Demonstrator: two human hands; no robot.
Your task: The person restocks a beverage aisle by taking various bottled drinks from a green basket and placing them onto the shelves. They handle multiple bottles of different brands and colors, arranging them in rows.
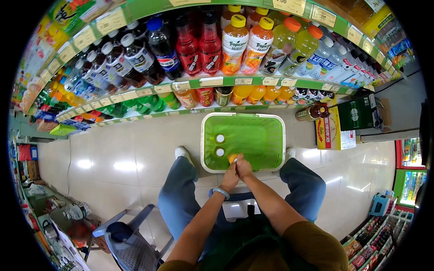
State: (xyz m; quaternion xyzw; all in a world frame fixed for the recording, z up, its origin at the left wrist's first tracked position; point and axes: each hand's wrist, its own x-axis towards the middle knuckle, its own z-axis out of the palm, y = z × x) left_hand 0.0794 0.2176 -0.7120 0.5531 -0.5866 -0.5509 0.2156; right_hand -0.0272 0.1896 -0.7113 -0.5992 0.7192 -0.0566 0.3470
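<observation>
A green plastic basket with a white rim stands on the floor between my knees. Over its near edge, my left hand and my right hand meet around a small orange-coloured bottle, with a white spot showing between the fingers. How the grip is shared between the hands is partly hidden. Inside the basket, towards the left, two upright bottles show their white caps, one farther back and one nearer.
Shelves packed with drink bottles curve across the front. Cartons and brown-capped bottles are at the right of the basket. A grey-blue plastic chair stands at the lower left; snack racks are at the lower right.
</observation>
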